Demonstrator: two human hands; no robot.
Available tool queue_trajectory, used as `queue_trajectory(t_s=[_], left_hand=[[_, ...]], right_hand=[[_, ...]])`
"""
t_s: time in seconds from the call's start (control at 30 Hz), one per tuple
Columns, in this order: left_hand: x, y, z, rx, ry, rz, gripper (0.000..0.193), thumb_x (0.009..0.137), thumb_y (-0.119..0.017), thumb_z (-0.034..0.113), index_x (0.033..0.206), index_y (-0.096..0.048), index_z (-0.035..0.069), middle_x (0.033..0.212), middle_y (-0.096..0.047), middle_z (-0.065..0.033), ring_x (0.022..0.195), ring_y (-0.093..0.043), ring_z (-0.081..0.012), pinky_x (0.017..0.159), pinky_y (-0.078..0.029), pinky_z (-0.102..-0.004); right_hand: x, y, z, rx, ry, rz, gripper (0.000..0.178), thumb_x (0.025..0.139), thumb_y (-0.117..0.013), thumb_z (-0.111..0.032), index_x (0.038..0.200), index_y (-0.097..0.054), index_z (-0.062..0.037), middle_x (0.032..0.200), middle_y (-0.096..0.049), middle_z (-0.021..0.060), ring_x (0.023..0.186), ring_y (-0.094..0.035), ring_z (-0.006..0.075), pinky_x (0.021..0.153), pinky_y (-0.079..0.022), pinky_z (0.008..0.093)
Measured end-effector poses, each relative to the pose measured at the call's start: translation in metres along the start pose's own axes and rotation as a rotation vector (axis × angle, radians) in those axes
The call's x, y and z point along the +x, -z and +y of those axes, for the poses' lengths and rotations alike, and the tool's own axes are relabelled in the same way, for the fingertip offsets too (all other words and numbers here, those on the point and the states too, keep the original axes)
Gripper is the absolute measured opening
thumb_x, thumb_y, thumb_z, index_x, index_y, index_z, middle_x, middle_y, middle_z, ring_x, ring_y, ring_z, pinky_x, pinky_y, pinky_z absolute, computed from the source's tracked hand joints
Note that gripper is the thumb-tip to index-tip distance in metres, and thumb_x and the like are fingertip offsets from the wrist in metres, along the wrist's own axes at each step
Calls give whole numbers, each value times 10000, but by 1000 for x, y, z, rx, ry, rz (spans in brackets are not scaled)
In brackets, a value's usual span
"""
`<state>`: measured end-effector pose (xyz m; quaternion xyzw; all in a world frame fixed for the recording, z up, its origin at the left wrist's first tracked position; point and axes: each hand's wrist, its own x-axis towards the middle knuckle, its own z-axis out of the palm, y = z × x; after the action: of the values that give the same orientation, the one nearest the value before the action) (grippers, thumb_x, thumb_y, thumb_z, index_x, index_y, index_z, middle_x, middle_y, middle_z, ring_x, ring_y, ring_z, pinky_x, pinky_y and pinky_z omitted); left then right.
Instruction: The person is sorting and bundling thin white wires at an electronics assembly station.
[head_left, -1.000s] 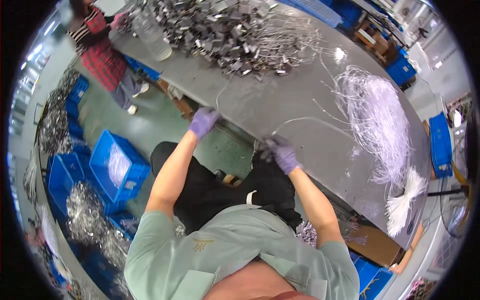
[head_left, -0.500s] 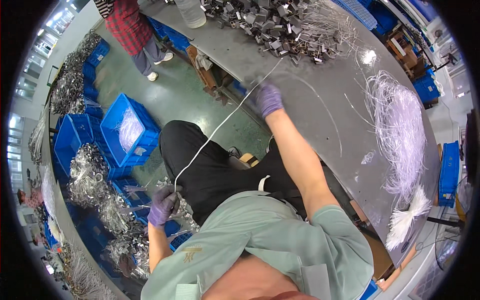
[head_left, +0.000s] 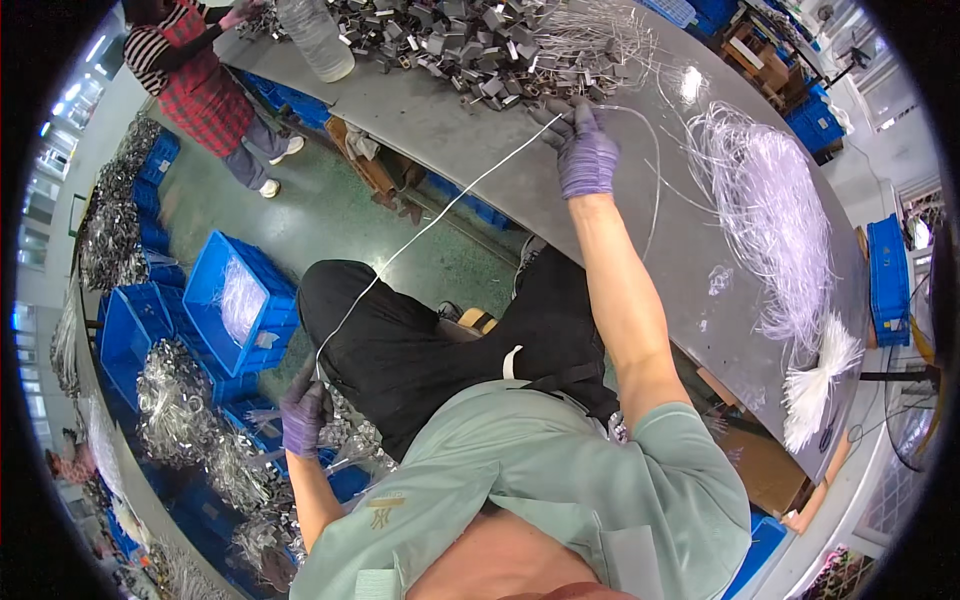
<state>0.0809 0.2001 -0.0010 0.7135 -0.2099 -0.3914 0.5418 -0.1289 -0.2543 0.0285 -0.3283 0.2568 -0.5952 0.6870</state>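
A thin white cord (head_left: 437, 220) stretches diagonally across my lap, over my left knee. At the lower left my left hand (head_left: 303, 412), in a purple glove with dark fingers, is closed on its near end. My right hand (head_left: 586, 152), gloved the same way, is over the table edge, with fingers closed at the cord's far end. These fingertips are close to a heap of small dark-grey blocks (head_left: 450, 45) with metal parts. A thin clear strand (head_left: 657, 165) curves over the table from beside my right hand.
The grey table (head_left: 700, 300) bears a bundle of clear strands (head_left: 770, 220) and a white bundle (head_left: 822, 385). A clear plastic container (head_left: 318, 40) stands by the heap. Blue crates (head_left: 240, 300) and metal-tipped bundles (head_left: 175, 400) line my left. Another person (head_left: 205, 95) stands beyond.
My right hand has moved up and right to the cord's far end, near the heap. My left hand has shifted slightly left. The other person now reaches toward the table.
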Motion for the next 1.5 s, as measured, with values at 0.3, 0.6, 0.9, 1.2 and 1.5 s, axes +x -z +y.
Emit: queue_trajectory(t_s=[0.3, 0.6, 0.9, 1.2, 1.5], left_hand=[[0, -7, 6, 82, -21, -51, 571, 849, -577, 272, 1332, -408, 18, 497, -444, 9, 406, -377, -60, 392, -235, -199], [20, -41, 23, 59, -64, -178, 536, 833, -568, 237, 1289, -449, -19, 493, -443, -7, 409, -389, -79, 416, -274, -215], [85, -136, 65, 31, -83, -609, 547, 831, -498, 186, 1325, -387, -24, 489, -419, -21, 391, -377, -100, 394, -285, -229], [119, -201, 80, -248, 17, -819, 541, 849, -508, 186, 1333, -360, -5, 532, -373, -13, 405, -350, -95, 396, -282, -214], [157, -224, 78, -282, 63, -1071, 540, 857, -505, 189, 1343, -355, 7, 532, -358, 2, 423, -348, -96, 418, -285, -220]], right_hand=[[1, 5, -20, -97, 88, 23, 251, 934, -461, -184, 1105, -431, -3, 876, -638, 174, 731, -668, 275, 504, -517, 270], [13, 23, -44, -175, 32, -69, 295, 945, -439, -223, 1101, -456, 27, 870, -641, 173, 725, -668, 270, 496, -519, 286], [-3, 37, -36, -147, -124, -143, 400, 903, -537, -278, 1130, -480, 46, 877, -639, 175, 729, -660, 278, 550, -541, 310], [5, 61, -70, -291, -62, -110, 376, 855, -620, -229, 1091, -503, 40, 877, -650, 146, 695, -647, 212, 547, -525, 293], [-67, 26, -26, -594, -376, -362, 274, 883, -567, -215, 977, -573, 42, 855, -654, 137, 671, -644, 192, 577, -524, 278]])
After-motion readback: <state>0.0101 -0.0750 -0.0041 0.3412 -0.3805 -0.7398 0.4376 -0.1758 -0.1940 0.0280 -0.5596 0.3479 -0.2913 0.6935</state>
